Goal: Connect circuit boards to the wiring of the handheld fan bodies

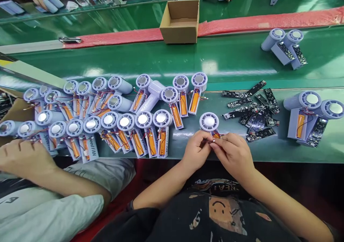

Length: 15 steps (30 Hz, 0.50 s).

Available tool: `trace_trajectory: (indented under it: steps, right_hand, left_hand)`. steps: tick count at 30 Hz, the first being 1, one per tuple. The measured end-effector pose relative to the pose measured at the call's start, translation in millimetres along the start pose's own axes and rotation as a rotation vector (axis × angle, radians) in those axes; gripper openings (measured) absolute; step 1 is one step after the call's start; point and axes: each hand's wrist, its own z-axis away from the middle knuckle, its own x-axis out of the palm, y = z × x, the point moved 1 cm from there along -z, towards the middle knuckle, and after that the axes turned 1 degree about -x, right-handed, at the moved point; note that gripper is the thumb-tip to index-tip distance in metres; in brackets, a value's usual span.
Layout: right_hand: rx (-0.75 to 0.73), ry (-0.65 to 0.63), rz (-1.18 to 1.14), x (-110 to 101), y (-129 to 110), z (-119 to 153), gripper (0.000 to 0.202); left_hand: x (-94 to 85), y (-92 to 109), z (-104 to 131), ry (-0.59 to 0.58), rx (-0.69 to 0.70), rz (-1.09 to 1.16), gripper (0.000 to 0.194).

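A lavender fan unit (209,121) with a round silver centre lies at the bench's front edge, its orange battery mostly hidden by my hands. My left hand (197,149) is closed, thumb and fingers pinching thin wires beside a small white connector (213,140). From the other side my right hand (234,155) pinches at the same wires, fingertips nearly touching the left ones. Black circuit boards (258,118) lie in a loose pile to the right of my hands. Left of them stand several open fan units (162,141) with orange batteries showing.
Two fan units with boards (317,131) sit at the right. An open cardboard box (180,34) stands across the green conveyor (120,57), by a red strip (242,24). A co-worker's arm (34,163) reaches in at left; other hands show at the back.
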Motion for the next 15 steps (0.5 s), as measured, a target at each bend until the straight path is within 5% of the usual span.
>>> trace_trajectory:
  steps: [6, 12, 15]
  right_hand:
    - [0.09, 0.082, -0.192, -5.7, 5.0, -5.6, 0.015]
    - [0.071, 0.021, -0.197, -12.9, 7.6, -6.8, 0.01]
    - [0.063, 0.002, -0.183, -11.6, 9.5, -3.4, 0.013]
  left_hand:
    - [-11.0, 15.3, 11.5, -0.178, 0.507, -0.562, 0.039]
    - [-22.5, 35.9, 4.9, -0.343, 0.43, -0.696, 0.044]
    - [-23.7, 41.4, 1.6, -0.279, 0.424, -0.632, 0.036]
